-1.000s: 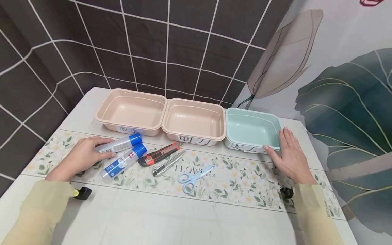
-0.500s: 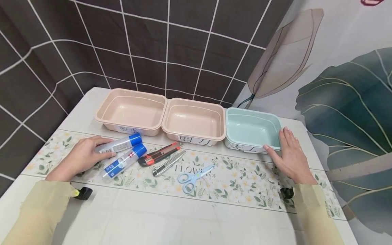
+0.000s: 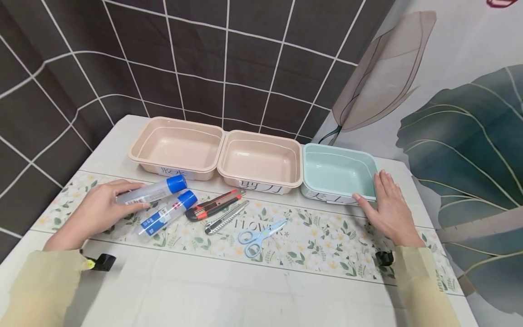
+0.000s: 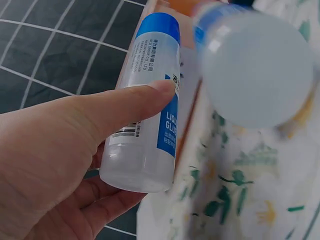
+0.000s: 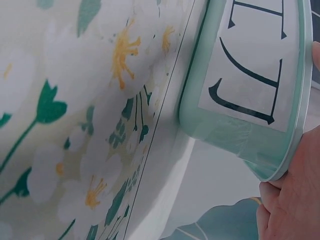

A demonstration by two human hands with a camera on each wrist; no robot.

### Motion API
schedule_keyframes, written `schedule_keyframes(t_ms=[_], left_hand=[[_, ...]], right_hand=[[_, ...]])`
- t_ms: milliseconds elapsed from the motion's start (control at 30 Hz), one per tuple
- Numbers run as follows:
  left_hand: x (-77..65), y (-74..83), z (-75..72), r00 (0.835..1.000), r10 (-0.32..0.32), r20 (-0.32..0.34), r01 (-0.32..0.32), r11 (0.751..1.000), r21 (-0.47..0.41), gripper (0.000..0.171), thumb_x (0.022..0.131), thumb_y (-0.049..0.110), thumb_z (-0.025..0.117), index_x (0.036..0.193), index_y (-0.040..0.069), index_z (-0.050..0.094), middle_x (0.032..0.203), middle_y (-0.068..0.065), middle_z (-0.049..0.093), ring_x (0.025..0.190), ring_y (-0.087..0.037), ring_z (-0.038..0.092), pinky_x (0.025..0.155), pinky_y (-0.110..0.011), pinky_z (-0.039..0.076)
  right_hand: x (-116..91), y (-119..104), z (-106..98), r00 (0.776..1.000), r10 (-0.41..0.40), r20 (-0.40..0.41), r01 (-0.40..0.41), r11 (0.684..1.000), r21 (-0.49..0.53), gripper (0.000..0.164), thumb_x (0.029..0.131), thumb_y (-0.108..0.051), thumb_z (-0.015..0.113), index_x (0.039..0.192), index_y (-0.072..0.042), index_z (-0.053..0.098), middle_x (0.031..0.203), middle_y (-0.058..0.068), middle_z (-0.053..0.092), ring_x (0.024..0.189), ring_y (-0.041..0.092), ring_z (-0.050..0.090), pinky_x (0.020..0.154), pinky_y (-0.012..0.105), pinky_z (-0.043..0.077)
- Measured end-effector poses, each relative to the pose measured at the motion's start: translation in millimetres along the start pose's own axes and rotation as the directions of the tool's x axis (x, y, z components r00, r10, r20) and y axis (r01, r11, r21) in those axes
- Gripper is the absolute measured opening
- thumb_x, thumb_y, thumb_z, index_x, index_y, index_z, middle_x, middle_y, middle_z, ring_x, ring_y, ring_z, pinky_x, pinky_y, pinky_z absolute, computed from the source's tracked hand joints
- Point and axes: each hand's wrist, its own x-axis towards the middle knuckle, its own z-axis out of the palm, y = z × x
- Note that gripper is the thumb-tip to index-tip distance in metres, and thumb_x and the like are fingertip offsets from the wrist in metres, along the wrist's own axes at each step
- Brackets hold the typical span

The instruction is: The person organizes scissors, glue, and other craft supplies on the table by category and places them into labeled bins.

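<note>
My left hand (image 3: 98,206) grips a clear liquid glue bottle (image 3: 149,193) with a blue cap, thumb on top and fingers beneath. In the left wrist view that glue bottle (image 4: 154,52) shows a blue and white label and its base near the palm. A second glue bottle (image 3: 165,217) lies right beside it on the flowered strip. My right hand (image 3: 388,209) rests with straight fingers against the right end of a mint-green box (image 3: 320,158), thumb at its front rim. The right wrist view shows the box's labelled front (image 5: 250,65) and part of the hand.
Two pink boxes, the left one (image 3: 180,150) and the middle one (image 3: 261,159), stand in a row with the mint one. In front lie a red-and-black utility knife (image 3: 214,205), a slim utility knife (image 3: 226,219) and light-blue scissors (image 3: 261,234). A dark gridded curtain (image 3: 196,59) hangs behind.
My left hand has shifted slightly left and toward me, drawing the gripped glue bottle with it. The head view has moved a little. My right hand stays at the mint box.
</note>
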Motion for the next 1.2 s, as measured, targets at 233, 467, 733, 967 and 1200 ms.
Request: schedule_keyframes(t_ms=[233, 467, 733, 967, 1200], left_hand=[[3.5, 13.3, -9.6, 0.982, 0.126, -0.142, -0.117, 0.991, 0.068, 0.051, 0.071, 0.033, 0.082, 0.113, 0.007, 0.067, 0.105, -0.010, 0.064, 0.087, -0.023, 0.056, 0.068, -0.034, 0.039], [19.8, 26.4, -17.7, 0.948, 0.228, -0.222, -0.215, 0.973, 0.083, 0.046, 0.069, 0.023, 0.084, 0.111, 0.011, 0.069, 0.098, -0.002, 0.065, 0.077, -0.014, 0.052, 0.060, -0.021, 0.035], [42.9, 32.1, -22.7, 0.944, 0.260, -0.204, -0.247, 0.965, 0.085, 0.047, 0.071, 0.024, 0.083, 0.112, 0.006, 0.068, 0.101, -0.009, 0.065, 0.083, -0.021, 0.054, 0.065, -0.032, 0.037], [70.8, 29.7, -29.9, 0.947, 0.262, -0.186, -0.250, 0.964, 0.088, 0.049, 0.072, 0.021, 0.082, 0.114, 0.002, 0.066, 0.103, -0.015, 0.064, 0.087, -0.027, 0.054, 0.072, -0.040, 0.038], [96.4, 23.5, -32.0, 0.967, 0.223, -0.120, -0.215, 0.974, 0.076, 0.051, 0.074, 0.022, 0.080, 0.117, -0.001, 0.064, 0.111, -0.020, 0.061, 0.096, -0.033, 0.053, 0.081, -0.046, 0.040]], right_hand=[[-0.3, 0.3, -0.6, 1.000, 0.004, -0.001, -0.004, 1.000, 0.002, 0.087, 0.092, -0.054, 0.044, 0.148, 0.001, 0.006, 0.155, 0.014, -0.002, 0.139, 0.022, -0.010, 0.110, 0.046, -0.003], [-0.4, 0.0, -1.3, 1.000, 0.006, -0.001, -0.006, 1.000, 0.008, 0.088, 0.092, -0.054, 0.044, 0.148, 0.001, 0.005, 0.155, 0.014, -0.002, 0.139, 0.022, -0.010, 0.110, 0.046, -0.003], [-0.1, -0.9, -0.3, 1.000, 0.009, 0.002, -0.009, 1.000, 0.009, 0.088, 0.092, -0.055, 0.045, 0.148, 0.001, 0.006, 0.155, 0.011, -0.004, 0.139, 0.022, -0.010, 0.110, 0.046, -0.003], [0.0, -1.2, 0.0, 1.000, 0.008, -0.004, -0.008, 1.000, 0.006, 0.088, 0.092, -0.054, 0.045, 0.148, 0.001, 0.007, 0.155, 0.011, -0.004, 0.139, 0.022, -0.009, 0.110, 0.047, -0.001], [-0.4, -1.8, -0.1, 1.000, 0.005, -0.006, -0.005, 1.000, 0.008, 0.087, 0.092, -0.054, 0.045, 0.148, 0.001, 0.008, 0.155, 0.013, -0.001, 0.139, 0.022, -0.009, 0.110, 0.047, -0.001]])
